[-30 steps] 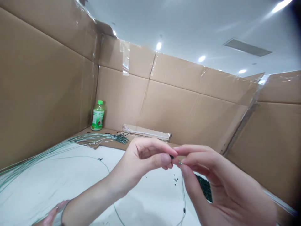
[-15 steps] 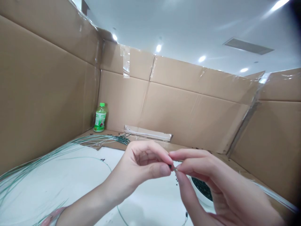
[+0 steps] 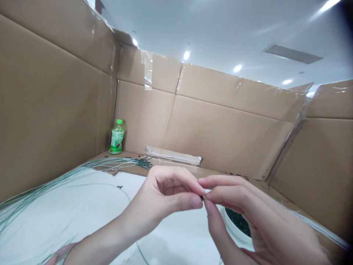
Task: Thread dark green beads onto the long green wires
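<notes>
My left hand (image 3: 165, 197) and my right hand (image 3: 248, 217) meet fingertip to fingertip in the middle of the view, both pinched shut. Between the tips sits a tiny dark bead (image 3: 203, 197) on the end of a thin green wire (image 3: 140, 250) that drops away below my hands. Which fingers carry the bead and which the wire end is too small to tell. Just behind my right hand stands a white bowl (image 3: 230, 226) filled with small dark beads.
Tall cardboard walls (image 3: 55, 110) enclose a white tabletop (image 3: 68, 221). A bundle of long green wires (image 3: 82, 169) fans across the left side. A green-capped bottle (image 3: 117, 137) stands in the far left corner, and a folded cardboard strip (image 3: 173, 155) lies at the back wall.
My hands have stayed pinched together and drifted slightly lower. The view tilted a little, so the loose beads on the table are now hidden behind my right hand.
</notes>
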Action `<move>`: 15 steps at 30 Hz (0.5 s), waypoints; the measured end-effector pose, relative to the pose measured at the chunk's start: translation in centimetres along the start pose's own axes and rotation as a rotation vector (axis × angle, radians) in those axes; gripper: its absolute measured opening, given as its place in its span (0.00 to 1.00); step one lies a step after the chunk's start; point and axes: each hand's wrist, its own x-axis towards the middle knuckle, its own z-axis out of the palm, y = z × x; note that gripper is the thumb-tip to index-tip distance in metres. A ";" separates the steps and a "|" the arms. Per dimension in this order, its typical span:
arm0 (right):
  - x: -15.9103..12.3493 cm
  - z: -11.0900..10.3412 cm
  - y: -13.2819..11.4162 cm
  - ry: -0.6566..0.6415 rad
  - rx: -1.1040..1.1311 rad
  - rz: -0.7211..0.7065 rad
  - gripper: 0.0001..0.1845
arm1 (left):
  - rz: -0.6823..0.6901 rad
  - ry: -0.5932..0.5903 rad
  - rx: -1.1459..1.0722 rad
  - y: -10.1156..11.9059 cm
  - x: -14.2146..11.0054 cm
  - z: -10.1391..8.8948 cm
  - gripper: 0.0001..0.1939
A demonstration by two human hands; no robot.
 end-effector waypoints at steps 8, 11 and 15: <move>0.2 0.0 0.7 -0.046 -0.108 -0.132 0.06 | 0.120 0.104 0.363 1.3 -0.2 0.0 0.07; 0.2 0.0 0.9 -0.057 -0.097 -0.134 0.07 | 0.160 0.136 0.461 1.5 -0.3 0.0 0.07; 0.3 -0.3 1.1 -0.116 -0.125 -0.157 0.07 | 0.273 0.146 0.575 1.5 -0.4 0.0 0.10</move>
